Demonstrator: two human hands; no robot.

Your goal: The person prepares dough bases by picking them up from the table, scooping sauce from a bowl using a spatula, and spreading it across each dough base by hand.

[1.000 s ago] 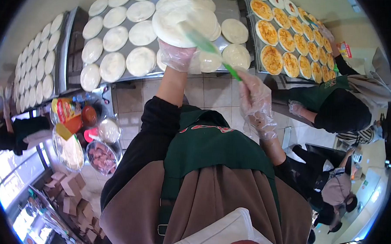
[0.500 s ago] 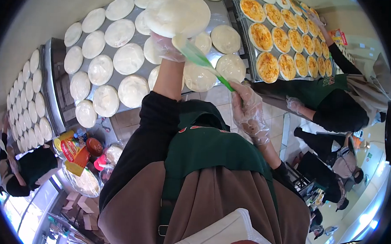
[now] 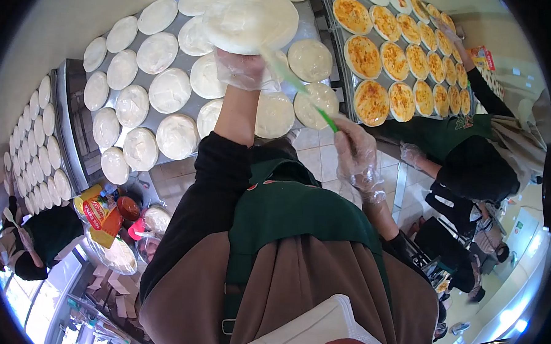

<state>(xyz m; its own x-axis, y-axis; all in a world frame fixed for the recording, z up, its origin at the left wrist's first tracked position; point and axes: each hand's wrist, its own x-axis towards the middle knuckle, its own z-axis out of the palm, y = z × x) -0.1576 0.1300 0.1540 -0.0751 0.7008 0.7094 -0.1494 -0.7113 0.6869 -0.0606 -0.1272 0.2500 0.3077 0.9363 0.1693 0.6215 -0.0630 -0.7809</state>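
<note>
My left hand [image 3: 242, 70], in a clear plastic glove, supports a round white dough disc [image 3: 251, 21] from below, above the metal tray [image 3: 228, 118]. In my gloved right hand [image 3: 356, 156] is a green spatula [image 3: 318, 109] with a pale blade. The blade is blurred and lies at the lower right edge of the held disc; whether it touches cannot be made out. Rows of white-coated dough discs [image 3: 170, 90] lie on the tray beneath and around my left hand.
At the right, another tray holds orange-topped discs [image 3: 371, 102], with a co-worker's arm [image 3: 488, 92] over it. Far left stands a tray of white discs [image 3: 44, 160] beside another person [image 3: 51, 236]. Packets [image 3: 101, 216] and bowls [image 3: 128, 208] sit lower left. More people are lower right.
The spatula blade has shifted slightly right and up along the disc's edge, and my right hand has moved a little right. The tray discs appear shifted slightly left and down. Both hands keep their holds.
</note>
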